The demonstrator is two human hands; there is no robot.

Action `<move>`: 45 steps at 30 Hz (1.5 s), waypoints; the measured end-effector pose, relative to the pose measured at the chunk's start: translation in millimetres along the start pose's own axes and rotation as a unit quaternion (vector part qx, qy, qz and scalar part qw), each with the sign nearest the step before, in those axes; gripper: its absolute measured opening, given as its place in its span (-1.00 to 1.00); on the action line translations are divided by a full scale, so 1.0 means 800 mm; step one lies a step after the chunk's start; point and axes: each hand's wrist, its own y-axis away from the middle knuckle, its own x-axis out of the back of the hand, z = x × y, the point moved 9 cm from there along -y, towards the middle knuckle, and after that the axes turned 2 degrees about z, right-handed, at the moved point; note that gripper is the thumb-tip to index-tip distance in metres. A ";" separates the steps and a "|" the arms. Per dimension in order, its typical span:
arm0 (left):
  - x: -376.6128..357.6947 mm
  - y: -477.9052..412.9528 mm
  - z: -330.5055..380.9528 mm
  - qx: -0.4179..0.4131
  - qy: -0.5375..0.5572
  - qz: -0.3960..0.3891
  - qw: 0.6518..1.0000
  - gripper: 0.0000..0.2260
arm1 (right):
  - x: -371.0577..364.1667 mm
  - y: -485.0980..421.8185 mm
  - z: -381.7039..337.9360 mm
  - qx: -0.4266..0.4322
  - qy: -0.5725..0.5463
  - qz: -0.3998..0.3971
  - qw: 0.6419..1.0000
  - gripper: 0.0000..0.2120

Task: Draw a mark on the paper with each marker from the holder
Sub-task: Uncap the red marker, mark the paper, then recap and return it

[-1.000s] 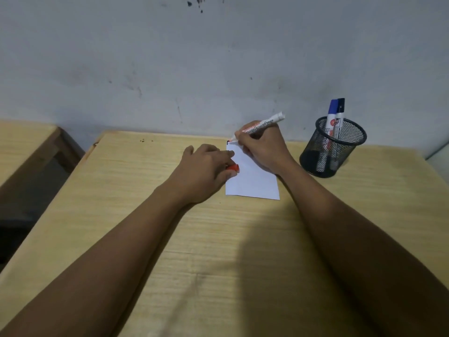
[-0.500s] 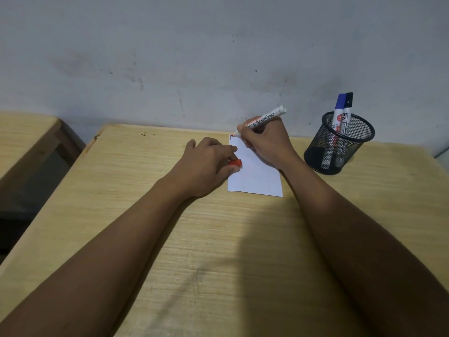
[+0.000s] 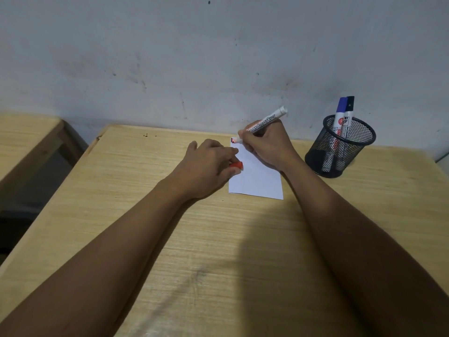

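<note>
A small white paper (image 3: 257, 181) lies on the wooden table (image 3: 218, 239) near the wall. My right hand (image 3: 268, 144) grips a white board marker (image 3: 263, 122) with its tip touching the paper's far left corner, where small dark and red marks show. My left hand (image 3: 209, 166) rests on the paper's left edge and pinches the red marker cap (image 3: 66, 165). To the right stands a black mesh holder (image 3: 340, 149), and in it are a blue-capped marker (image 3: 339, 117) and a black-capped marker (image 3: 348, 115).
The grey wall (image 3: 218, 57) rises right behind the table's far edge. A second wooden table (image 3: 26, 137) stands to the left across a dark gap. A few dark specks (image 3: 149, 135) lie near the far left corner of my table.
My hands stay almost in place; the marker tip shifts slightly at the paper's far left corner. My head camera has moved a little, which shifts the view.
</note>
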 end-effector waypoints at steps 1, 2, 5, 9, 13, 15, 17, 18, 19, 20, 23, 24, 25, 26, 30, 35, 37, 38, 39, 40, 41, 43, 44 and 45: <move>0.000 0.000 -0.001 0.000 0.001 0.000 1.000 -0.58 | 0.000 0.001 -0.001 0.001 -0.002 -0.003 1.000 -0.76; -0.001 0.000 -0.001 -0.001 0.001 0.000 1.000 -0.58 | -0.001 0.001 -0.001 0.000 -0.007 -0.004 1.000 -0.76; -0.002 0.000 -0.002 0.000 0.002 -0.001 1.000 -0.58 | -0.001 0.001 0.002 -0.010 -0.048 0.001 0.999 -0.78; -0.002 0.002 -0.002 0.000 0.008 -0.003 1.000 -0.58 | 0.006 0.005 -0.002 -0.035 -0.138 0.014 0.990 -0.86; 0.001 0.006 0.000 0.019 0.012 -0.004 1.000 -0.57 | 0.029 0.020 -0.026 -0.055 -0.223 0.043 0.972 -0.93; 0.002 0.006 0.001 0.026 0.014 -0.019 0.999 -0.61 | 0.049 0.034 -0.052 -0.038 -0.241 0.053 0.968 -0.95; 0.007 0.007 0.008 0.028 0.018 -0.020 0.999 -0.69 | 0.075 0.052 -0.082 -0.006 -0.215 0.053 0.975 -0.94; 0.014 0.007 0.012 0.036 0.030 -0.008 0.999 -0.73 | 0.089 0.061 -0.096 0.008 -0.198 0.053 0.979 -0.92; 0.023 0.009 0.018 0.051 0.051 0.009 0.997 -0.76 | 0.104 0.071 -0.109 0.019 -0.185 0.054 0.981 -0.92; 0.035 0.009 0.025 0.065 0.073 0.027 0.995 -0.79 | 0.119 0.080 -0.121 0.026 -0.179 0.057 0.982 -0.93; 0.077 0.004 0.062 0.065 0.124 0.058 0.988 -0.84 | 0.157 0.109 -0.154 0.041 -0.172 0.066 0.982 -0.97; 0.094 0.001 0.078 0.057 0.138 0.071 0.986 -0.83 | 0.167 0.119 -0.165 0.048 -0.170 0.070 0.982 -0.96; 0.114 -0.001 0.095 0.048 0.151 0.086 0.984 -0.83 | 0.177 0.130 -0.176 0.057 -0.168 0.073 0.981 -0.95; 0.134 -0.003 0.114 0.038 0.162 0.103 0.981 -0.82 | 0.186 0.141 -0.188 0.067 -0.167 0.075 0.981 -0.94; 0.201 -0.002 0.188 -0.004 0.174 0.156 0.972 -0.81 | 0.226 0.185 -0.231 0.100 -0.165 0.099 0.976 -0.91; 0.253 0.008 0.266 -0.055 0.159 0.193 0.967 -0.80 | 0.268 0.226 -0.268 0.132 -0.149 0.105 0.974 -0.89; 0.262 0.013 0.289 -0.072 0.151 0.192 0.967 -0.79 | 0.281 0.240 -0.279 0.145 -0.134 0.100 0.975 -0.89; 0.266 0.014 0.300 -0.080 0.144 0.193 0.967 -0.79 | 0.287 0.246 -0.283 0.150 -0.130 0.098 0.975 -0.88; 0.271 0.016 0.311 -0.088 0.139 0.197 0.966 -0.80 | 0.292 0.252 -0.287 0.154 -0.127 0.095 0.975 -0.86; 0.276 0.019 0.321 -0.095 0.135 0.204 0.965 -0.82 | 0.295 0.257 -0.290 0.157 -0.122 0.093 0.976 -0.85; 0.282 0.022 0.330 -0.102 0.126 0.217 0.963 -0.84 | 0.297 0.262 -0.293 0.157 -0.120 0.095 0.976 -0.83; 0.291 0.027 0.347 -0.111 0.075 0.258 0.957 -0.85 | 0.304 0.270 -0.295 0.153 -0.132 0.120 0.972 -0.78; 0.294 0.031 0.355 -0.115 0.040 0.282 0.952 -0.84 | 0.308 0.273 -0.295 0.148 -0.142 0.134 0.970 -0.76; 0.296 0.035 0.360 -0.116 0.014 0.304 0.946 -0.84 | 0.310 0.274 -0.294 0.140 -0.149 0.142 0.969 -0.75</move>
